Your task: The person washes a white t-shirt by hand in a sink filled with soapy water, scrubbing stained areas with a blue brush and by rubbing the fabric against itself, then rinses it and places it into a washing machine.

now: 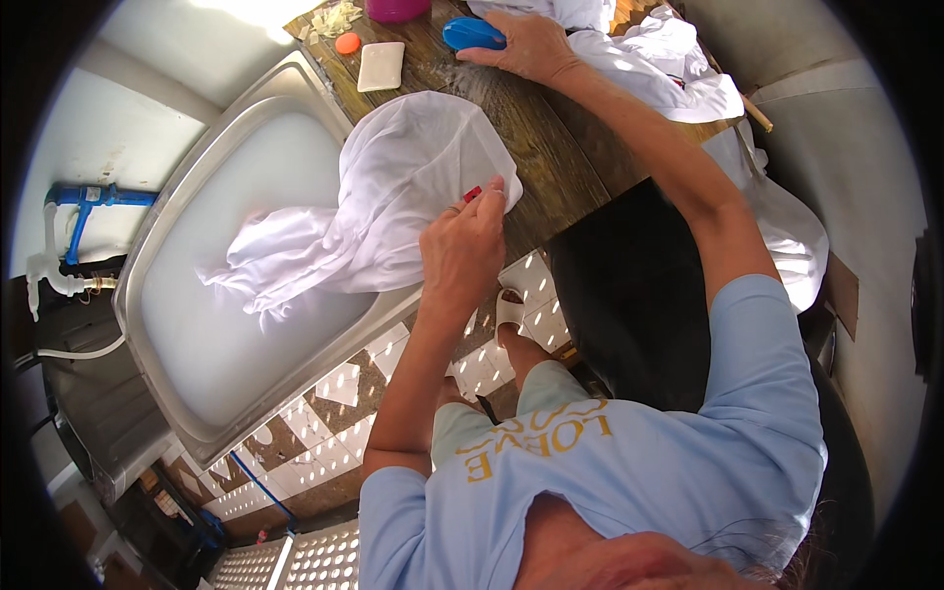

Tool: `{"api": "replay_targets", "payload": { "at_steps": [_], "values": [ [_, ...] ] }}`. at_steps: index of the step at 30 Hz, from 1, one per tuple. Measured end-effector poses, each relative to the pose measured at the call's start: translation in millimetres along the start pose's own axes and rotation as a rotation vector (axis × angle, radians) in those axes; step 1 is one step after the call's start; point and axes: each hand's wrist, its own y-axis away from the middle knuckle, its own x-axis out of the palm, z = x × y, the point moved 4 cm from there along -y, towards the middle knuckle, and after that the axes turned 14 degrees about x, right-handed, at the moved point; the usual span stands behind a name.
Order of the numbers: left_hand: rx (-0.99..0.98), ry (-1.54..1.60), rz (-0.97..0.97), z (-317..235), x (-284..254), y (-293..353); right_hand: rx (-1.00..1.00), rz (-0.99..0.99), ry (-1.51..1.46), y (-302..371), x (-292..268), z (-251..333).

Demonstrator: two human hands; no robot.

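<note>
My left hand [462, 241] is closed at the near edge of a wet white cloth [423, 147], pinching it. A small red patch [472, 195], perhaps a label, shows beside its fingertips. The cloth is spread partly over the wooden table, and its bunched end trails into the sink. Farther off to the right, my right hand [531, 44] grips a blue oval scrub brush [472, 33] close to the tabletop. Its bristles are hidden from view.
A steel sink [187, 393] of cloudy water lies left of the wooden table [551, 147]. Soap [381, 67], an orange cap [347, 43] and a magenta container [397, 8] stand at the back. More white cloth [678, 74] is piled at the right.
</note>
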Motion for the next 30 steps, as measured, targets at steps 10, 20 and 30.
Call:
{"api": "replay_targets", "payload": {
  "at_steps": [10, 20, 30],
  "values": [
    [-0.031, 0.037, 0.007, -3, 1, -2, -0.022, -0.053, 0.077, 9, 2, -1],
    [-0.025, 0.019, 0.000, 2, -1, 1, -0.195, -0.068, -0.094, 41, 8, 36],
    [-0.099, 0.024, 0.122, 6, 0, 1, -0.234, 0.129, -0.156, 72, 8, 71]
  ]
}}
